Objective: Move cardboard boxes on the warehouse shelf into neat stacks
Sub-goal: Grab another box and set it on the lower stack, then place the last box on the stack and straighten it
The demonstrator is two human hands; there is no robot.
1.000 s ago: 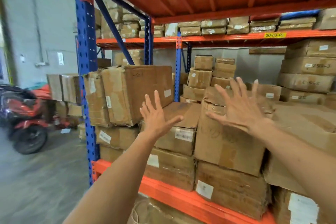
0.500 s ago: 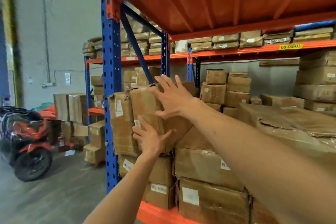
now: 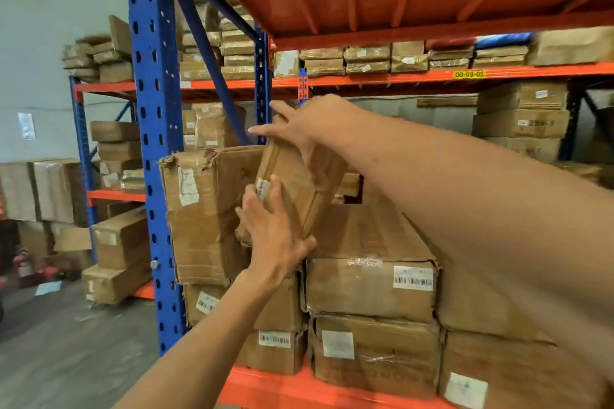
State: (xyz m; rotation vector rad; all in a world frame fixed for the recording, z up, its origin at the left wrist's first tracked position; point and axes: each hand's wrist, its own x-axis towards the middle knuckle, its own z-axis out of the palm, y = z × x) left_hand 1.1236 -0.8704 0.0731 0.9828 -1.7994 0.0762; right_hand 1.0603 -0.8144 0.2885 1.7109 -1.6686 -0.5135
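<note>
Left hand (image 3: 272,229) low, right hand (image 3: 305,129) high, fingers spread

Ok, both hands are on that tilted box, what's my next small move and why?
Probably lower the tilted box flat onto the long box below. Your right hand grips its top, your left hand props its lower end, and it leans against the big torn box.

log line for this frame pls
phase: lifting | left hand: under tilted box | right hand: gripping box top | box: tilted, above stack
</note>
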